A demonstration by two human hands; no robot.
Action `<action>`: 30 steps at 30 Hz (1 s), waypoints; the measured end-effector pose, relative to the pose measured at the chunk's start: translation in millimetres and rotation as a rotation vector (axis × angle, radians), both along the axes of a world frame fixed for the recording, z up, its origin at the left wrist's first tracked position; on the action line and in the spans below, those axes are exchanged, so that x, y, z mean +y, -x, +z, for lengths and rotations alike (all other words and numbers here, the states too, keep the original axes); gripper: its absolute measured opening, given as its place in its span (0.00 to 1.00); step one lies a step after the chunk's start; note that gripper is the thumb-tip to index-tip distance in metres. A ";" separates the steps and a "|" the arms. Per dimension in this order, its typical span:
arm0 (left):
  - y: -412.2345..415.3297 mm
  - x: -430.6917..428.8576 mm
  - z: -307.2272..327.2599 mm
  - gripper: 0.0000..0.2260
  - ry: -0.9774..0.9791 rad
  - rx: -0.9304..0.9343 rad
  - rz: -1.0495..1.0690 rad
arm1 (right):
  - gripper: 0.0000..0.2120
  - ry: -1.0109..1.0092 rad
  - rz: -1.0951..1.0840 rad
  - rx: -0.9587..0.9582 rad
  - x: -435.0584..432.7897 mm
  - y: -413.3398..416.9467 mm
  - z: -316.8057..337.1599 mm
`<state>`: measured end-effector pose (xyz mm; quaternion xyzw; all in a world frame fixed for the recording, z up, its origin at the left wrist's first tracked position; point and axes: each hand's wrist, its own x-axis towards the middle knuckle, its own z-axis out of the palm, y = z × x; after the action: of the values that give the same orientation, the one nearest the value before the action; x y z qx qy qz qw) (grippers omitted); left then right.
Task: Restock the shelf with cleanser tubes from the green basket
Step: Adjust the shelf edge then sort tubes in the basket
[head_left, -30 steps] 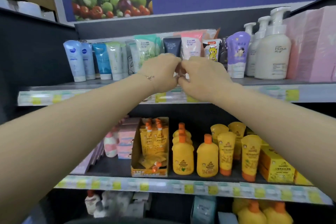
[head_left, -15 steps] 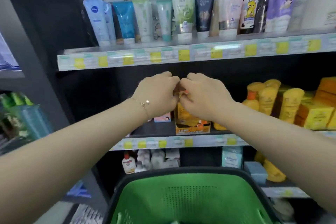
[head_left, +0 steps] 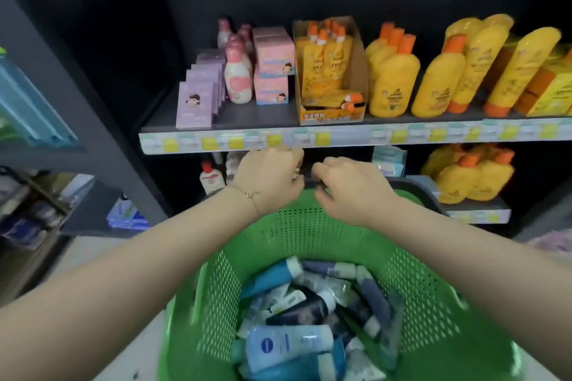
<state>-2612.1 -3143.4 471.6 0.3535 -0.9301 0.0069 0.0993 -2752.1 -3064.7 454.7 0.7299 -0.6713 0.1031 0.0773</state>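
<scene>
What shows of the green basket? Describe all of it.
The green basket is perforated plastic with a dark far edge, upright and open-topped before the shelves. Cleanser tubes, blue, navy and white, lie jumbled in its bottom. The left hand and right hand hover over its far edge; neither plainly touches it.

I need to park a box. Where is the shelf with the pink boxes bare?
The shelf is bare in front of the pink boxes, between the purple boxes and the pouch carton. Right of the carton, yellow bottles crowd to the front.
</scene>
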 end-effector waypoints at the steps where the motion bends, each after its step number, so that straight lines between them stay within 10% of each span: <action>1: -1.1 2.6 -10.5 0.11 -0.012 -0.021 0.003 | 0.13 -0.045 0.003 0.006 2.6 1.5 -11.1; 19: -22.4 53.7 -185.8 0.21 -0.860 -0.898 0.014 | 0.13 -0.985 -0.023 -0.006 15.0 9.8 -136.3; 30: -20.3 61.6 -187.8 0.37 -0.850 -0.878 0.124 | 0.17 -1.012 0.038 -0.039 13.4 3.9 -133.2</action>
<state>-2591.9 -3081.7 283.8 0.3799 -0.7832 -0.2136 -0.4435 -2756.0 -3051.3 321.5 0.6858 -0.6252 -0.2201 -0.3005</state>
